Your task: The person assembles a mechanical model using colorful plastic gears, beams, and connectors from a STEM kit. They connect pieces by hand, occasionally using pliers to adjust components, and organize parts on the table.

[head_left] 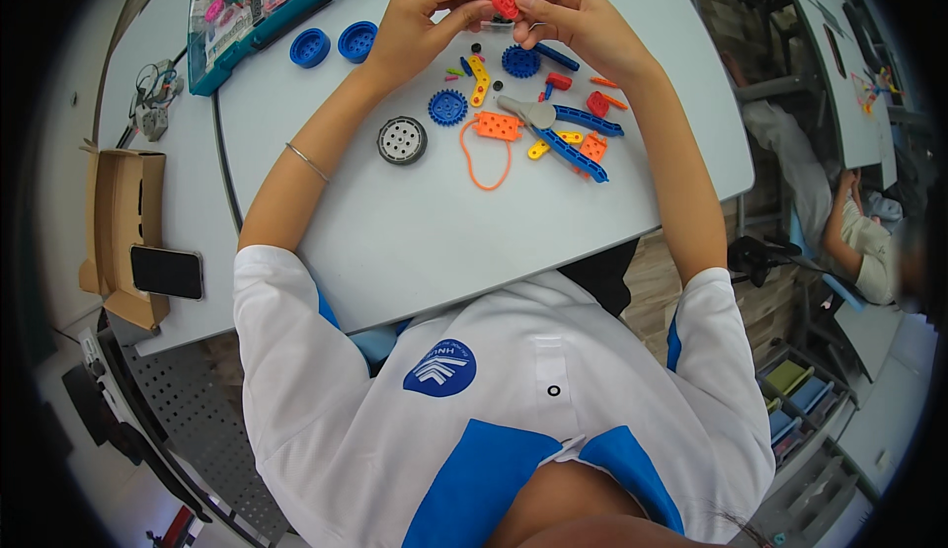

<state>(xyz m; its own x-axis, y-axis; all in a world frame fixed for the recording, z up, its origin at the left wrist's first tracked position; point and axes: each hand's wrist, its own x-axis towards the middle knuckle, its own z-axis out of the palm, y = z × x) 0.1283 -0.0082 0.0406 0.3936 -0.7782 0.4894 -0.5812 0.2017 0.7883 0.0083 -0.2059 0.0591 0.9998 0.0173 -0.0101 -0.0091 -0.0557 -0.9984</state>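
Observation:
My left hand (427,17) and my right hand (573,13) meet above the far part of the white table (415,232). Together they pinch a small red toothed wheel (506,1), with a small dark piece just below it. Under the hands lie loose building parts: two blue gears (520,60) (447,107), an orange plate (497,125) with an orange cord loop (484,165), blue bars (573,153), a grey piece (528,111), yellow and red bits, and a grey-black wheel (402,139).
Two blue wheels (333,44) lie beside a teal parts tray (267,0) at the far left. A cardboard box (123,227) with a black phone (166,272) sits on the left table. Another person (859,237) sits at the right. Storage shelves stand at lower right.

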